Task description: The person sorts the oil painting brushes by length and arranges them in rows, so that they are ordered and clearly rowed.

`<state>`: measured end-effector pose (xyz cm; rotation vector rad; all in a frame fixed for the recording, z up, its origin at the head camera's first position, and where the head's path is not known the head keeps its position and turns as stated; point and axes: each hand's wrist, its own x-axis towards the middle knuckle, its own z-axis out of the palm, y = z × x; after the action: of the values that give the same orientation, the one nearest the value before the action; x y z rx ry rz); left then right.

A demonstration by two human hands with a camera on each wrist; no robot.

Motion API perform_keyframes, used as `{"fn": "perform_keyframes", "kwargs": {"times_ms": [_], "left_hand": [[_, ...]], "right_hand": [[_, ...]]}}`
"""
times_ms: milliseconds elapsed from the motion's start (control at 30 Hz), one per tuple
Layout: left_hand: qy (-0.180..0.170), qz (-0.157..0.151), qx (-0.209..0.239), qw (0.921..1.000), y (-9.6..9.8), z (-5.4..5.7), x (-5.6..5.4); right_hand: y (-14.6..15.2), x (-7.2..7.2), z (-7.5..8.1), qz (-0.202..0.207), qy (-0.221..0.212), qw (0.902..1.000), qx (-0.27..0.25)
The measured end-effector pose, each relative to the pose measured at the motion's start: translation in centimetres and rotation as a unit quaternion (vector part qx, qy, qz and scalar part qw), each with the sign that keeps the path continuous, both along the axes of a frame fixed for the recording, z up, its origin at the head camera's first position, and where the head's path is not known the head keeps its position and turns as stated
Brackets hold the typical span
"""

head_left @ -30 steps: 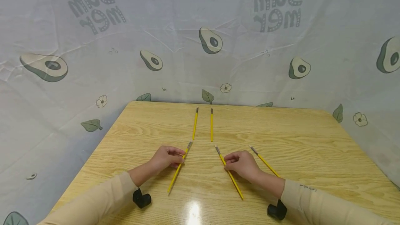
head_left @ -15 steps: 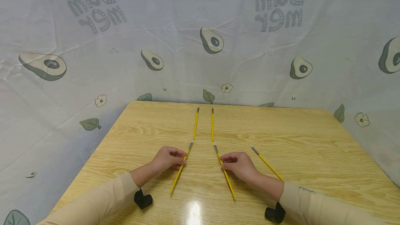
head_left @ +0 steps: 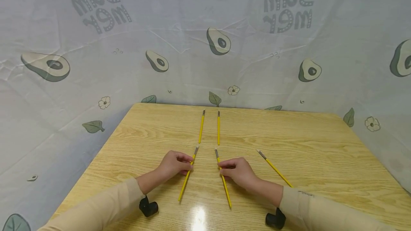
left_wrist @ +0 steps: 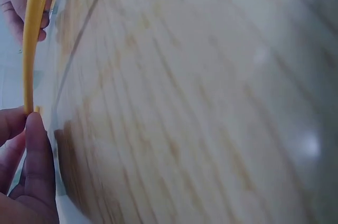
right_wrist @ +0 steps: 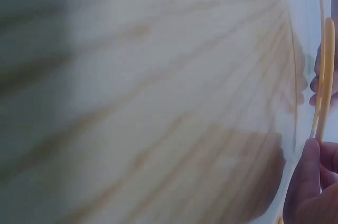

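Note:
In the head view my left hand (head_left: 171,165) pinches a yellow paintbrush (head_left: 183,188) between thumb and fingertips, its pale bristles pointing away from me. My right hand (head_left: 240,173) pinches a second yellow paintbrush (head_left: 226,191), which leans slightly the other way. Both brushes are gripped partway along the handle, below the grey ferrule. The left wrist view shows the thumb and a finger on the handle (left_wrist: 33,49), while the right wrist view has the other handle (right_wrist: 328,76) rising from the right fingertips. Whether either brush touches the table cannot be made out.
Two more yellow paintbrushes (head_left: 201,127) lie end-on at the far side of the wooden table (head_left: 289,134). Another paintbrush (head_left: 276,169) lies slanted near the right forearm, partly covered by the sleeve. A printed curtain (head_left: 179,20) hangs behind the table.
My right hand has moved left with its paintbrush, whose near end has swung left so it stands straighter. The left hand and its brush have shifted slightly right.

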<state>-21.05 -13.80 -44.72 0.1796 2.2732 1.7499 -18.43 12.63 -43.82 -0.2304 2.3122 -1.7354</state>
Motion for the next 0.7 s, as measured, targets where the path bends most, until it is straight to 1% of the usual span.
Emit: {"fn": "perform_keyframes", "kwargs": {"times_ms": [200, 300, 500, 700], "left_hand": [[0.012, 0.0, -0.018, 0.9998, 0.3, 0.1, 0.3], [0.018, -0.002, -0.02, 0.9996, 0.5, 0.1, 0.4], [0.026, -0.008, -0.018, 0.9995, 0.6, 0.1, 0.4], [0.036, -0.017, -0.025, 0.9989, 0.6, 0.0, 0.5]], "right_hand": [[-0.9, 0.3, 0.0, 0.012, 0.003, 0.9999, -0.008], [-1.4, 0.4, 0.0, 0.013, 0.001, 0.9999, -0.009], [-2.0, 0.4, -0.1, 0.001, 0.002, 1.0, -0.003], [-2.2, 0.4, 0.0, -0.012, 0.017, 0.9997, 0.015]]}}
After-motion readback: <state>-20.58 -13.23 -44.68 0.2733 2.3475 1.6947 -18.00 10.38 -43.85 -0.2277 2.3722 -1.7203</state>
